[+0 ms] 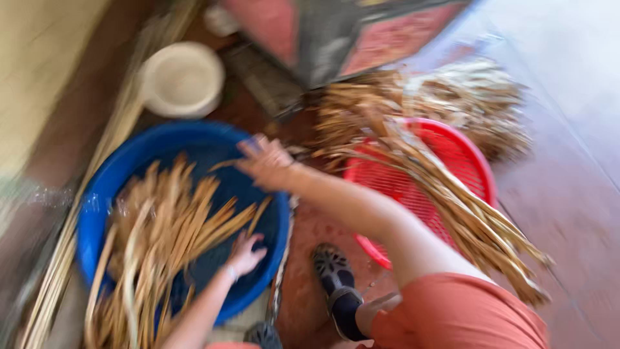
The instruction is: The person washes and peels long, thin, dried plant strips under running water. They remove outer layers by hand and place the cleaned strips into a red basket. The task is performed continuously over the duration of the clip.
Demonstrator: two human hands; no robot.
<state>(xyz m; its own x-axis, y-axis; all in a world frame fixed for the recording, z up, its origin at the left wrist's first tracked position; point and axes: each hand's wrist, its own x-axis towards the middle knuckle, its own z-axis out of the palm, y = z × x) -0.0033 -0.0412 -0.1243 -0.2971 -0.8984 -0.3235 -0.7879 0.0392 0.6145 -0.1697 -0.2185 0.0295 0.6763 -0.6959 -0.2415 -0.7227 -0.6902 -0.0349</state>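
The strips (165,223) are long, flat, tan-coloured lengths of dried plant material, piled loosely in a round blue basin (103,187) that stands on the floor (568,194). Several strips overhang the near rim of the basin. The view is blurred by motion, so fine detail of the strips cannot be resolved.

The left hand (245,253) lies palm down inside the basin, at the near right edge of the pile. Its fingers (254,240) are spread and rest on or just beside the ends of the strips; no strip is seen gripped.

The right hand (266,161) is above the far right rim of the basin, with its fingers (248,148) partly spread. A thin strip appears to sit at the fingertips, but whether it is pinched cannot be told.

A red mesh basket (462,152) stands just right of the basin, and a further bundle of tan strips (452,207) lies across it. A white bowl (183,79) stands beyond the basin.
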